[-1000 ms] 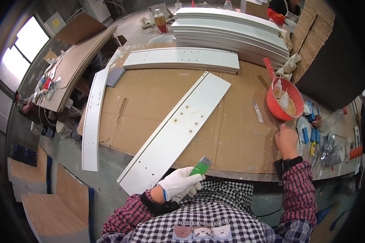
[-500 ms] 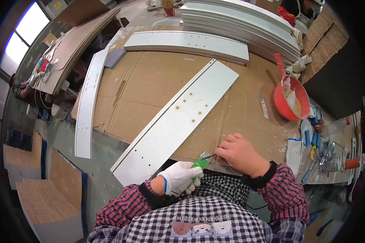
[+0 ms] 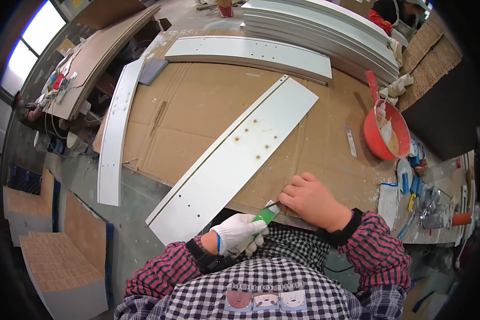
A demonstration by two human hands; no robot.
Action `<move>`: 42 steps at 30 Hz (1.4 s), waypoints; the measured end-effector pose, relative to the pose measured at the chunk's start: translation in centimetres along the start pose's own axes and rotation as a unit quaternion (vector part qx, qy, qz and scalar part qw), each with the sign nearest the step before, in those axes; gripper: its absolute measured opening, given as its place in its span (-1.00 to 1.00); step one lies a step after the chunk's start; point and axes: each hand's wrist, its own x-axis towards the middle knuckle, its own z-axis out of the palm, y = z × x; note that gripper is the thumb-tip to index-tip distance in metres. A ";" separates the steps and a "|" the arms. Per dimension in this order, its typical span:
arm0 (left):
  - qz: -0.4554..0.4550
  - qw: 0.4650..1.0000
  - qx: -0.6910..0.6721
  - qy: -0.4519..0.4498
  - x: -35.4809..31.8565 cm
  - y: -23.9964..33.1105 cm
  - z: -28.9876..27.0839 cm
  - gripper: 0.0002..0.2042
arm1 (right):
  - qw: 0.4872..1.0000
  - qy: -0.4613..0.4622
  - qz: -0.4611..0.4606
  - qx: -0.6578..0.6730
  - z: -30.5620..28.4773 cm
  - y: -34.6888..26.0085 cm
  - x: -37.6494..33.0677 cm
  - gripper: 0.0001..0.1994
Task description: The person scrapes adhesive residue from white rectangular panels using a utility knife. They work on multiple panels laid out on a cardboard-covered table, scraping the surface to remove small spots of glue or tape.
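My left hand (image 3: 233, 233), in a white knit glove, is closed round a green-handled scraper (image 3: 265, 215) at the table's front edge. Bare, my right hand (image 3: 316, 202) has its fingers curled in a pinch on a thin dark strip (image 3: 273, 204), which meets the scraper's pale blade; most of the strip is hidden by the fingers. Just beyond both hands a long white board (image 3: 224, 160) lies aslant on the cardboard (image 3: 197, 101). It has a groove along its left edge, several dark holes and brownish stains round some of them.
White drilled boards lie at the left (image 3: 114, 138) and back (image 3: 250, 50), beside a stack of white panels (image 3: 325, 40). At right are a red pan (image 3: 372, 136) of pale paste, a flat blade (image 3: 350, 140) and assorted tools. A person (image 3: 394, 16) is at the back right.
The dark strip shows less between my right fingers and the scraper, and my right hand has shifted slightly. My left hand keeps its hold; the whole view has moved a little.
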 end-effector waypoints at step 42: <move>0.048 0.984 0.150 0.089 -4.0 2.5 1.3 -0.76 | 0.997 0.043 0.015 0.067 -4.9 -1.0 -1.5 -0.86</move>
